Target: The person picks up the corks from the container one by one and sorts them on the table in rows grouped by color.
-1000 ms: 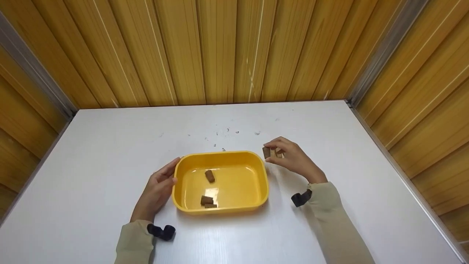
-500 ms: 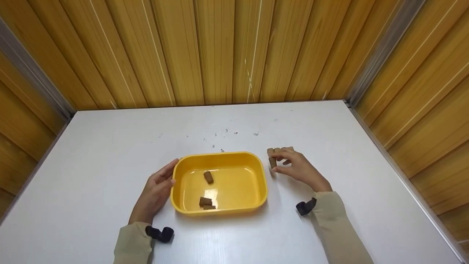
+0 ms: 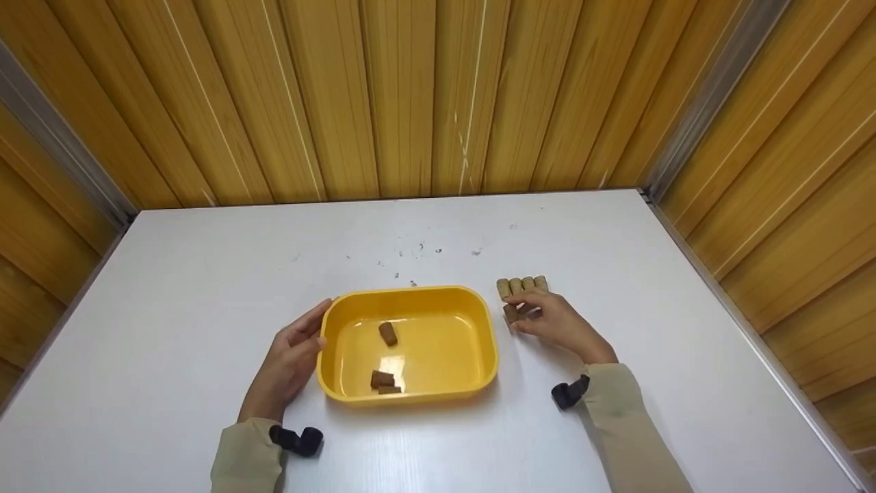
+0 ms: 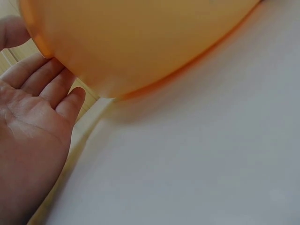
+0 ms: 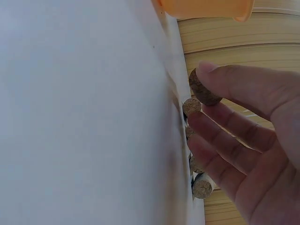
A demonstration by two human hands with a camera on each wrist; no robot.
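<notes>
My right hand [image 3: 562,323] pinches a dark brown cork [image 3: 510,314] between thumb and fingers, just right of the yellow tray [image 3: 441,352]. Directly beyond it, several lighter corks [image 3: 516,286] lie side by side in a row, partly covered by my fingers in the right wrist view. The held cork [image 5: 200,89] shows its round end there. On the tray's left side, my left hand [image 3: 286,363] rests with extended fingers along the outer wall and the thumb at the rim. Inside the tray, one brown cork [image 3: 388,333] lies alone; two more [image 3: 382,378] sit at the near wall.
The white table [image 3: 205,287] runs back to a wood-patterned panel wall [image 3: 404,103], with another panel wall at each side. Small dark marks [image 3: 439,250] dot the tabletop behind the tray. A black wrist camera [image 3: 570,392] sits at the right sleeve.
My right hand has moved toward me, leaving the row of lighter corks on the table, and keeps the dark cork in its pinch. The left hand and tray have stayed in place.
</notes>
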